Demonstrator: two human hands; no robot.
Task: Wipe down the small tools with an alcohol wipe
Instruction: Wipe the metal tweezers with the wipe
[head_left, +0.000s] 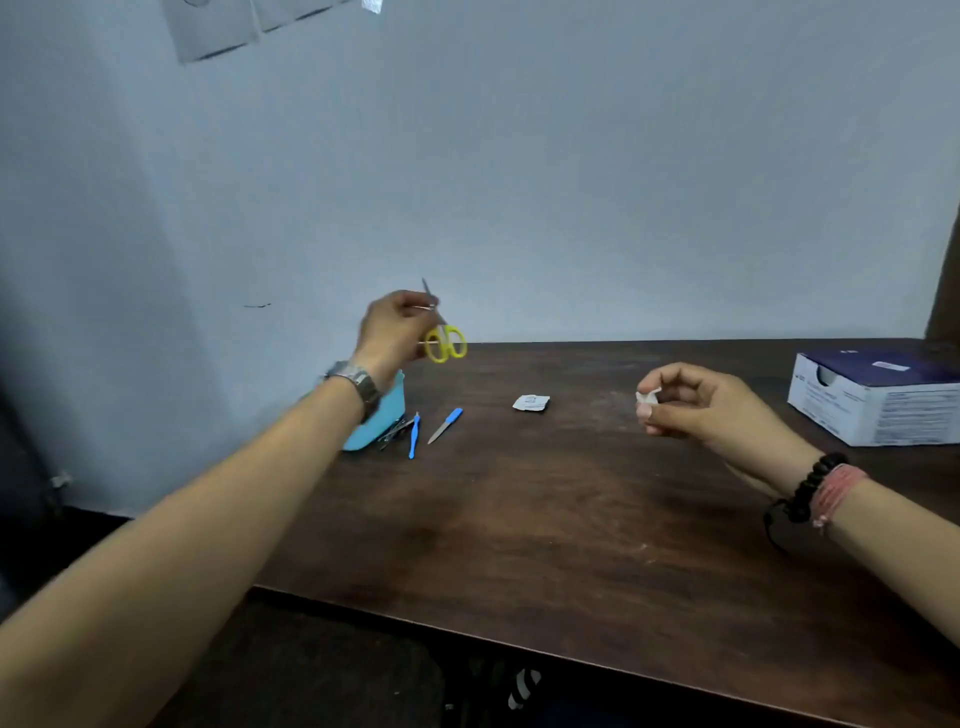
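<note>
My left hand (392, 330) is raised above the table's far left and grips small yellow-handled scissors (445, 343) by the blades, handles hanging down, tips pointing up. My right hand (691, 402) hovers over the table's right side, pinching a folded white alcohol wipe (648, 399) between thumb and fingers. Below the left hand a light blue case (376, 421) lies on the dark wooden table (545, 519), partly hidden by my wrist. Next to it lie a blue-handled tool (413, 435), a blue-handled nail file (445, 425) and some metal tools (393, 431).
An opened wipe packet (531, 402) lies near the table's middle back. A white and blue box (878, 397) stands at the far right. A grey wall runs behind the table; its front edge cuts diagonally across the lower view.
</note>
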